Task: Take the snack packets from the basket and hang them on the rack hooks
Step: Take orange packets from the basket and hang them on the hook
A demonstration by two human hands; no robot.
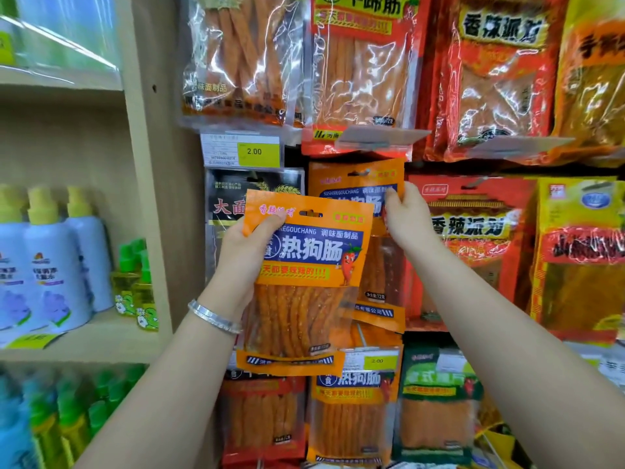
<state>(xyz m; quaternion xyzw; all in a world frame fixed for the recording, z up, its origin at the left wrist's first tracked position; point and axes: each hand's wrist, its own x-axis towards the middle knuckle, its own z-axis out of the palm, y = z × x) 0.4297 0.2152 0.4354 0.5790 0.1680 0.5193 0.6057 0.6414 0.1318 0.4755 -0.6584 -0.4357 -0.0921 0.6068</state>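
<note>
My left hand [245, 252] grips an orange snack packet [304, 286] by its upper left corner, holding it upright in front of the rack. Its hang hole shows near the top edge. My right hand [406, 214] pinches the right edge of a second, matching orange packet [351, 187] that hangs on a rack hook just behind and above the first. The hook itself is mostly hidden behind that packet's top. The basket is not in view.
Red and orange snack packets [358, 72] crowd the rack above, to the right and below. A black packet [230, 198] hangs at left under a 2.00 price tag [253, 151]. Wooden shelves at far left carry spray bottles [50, 258].
</note>
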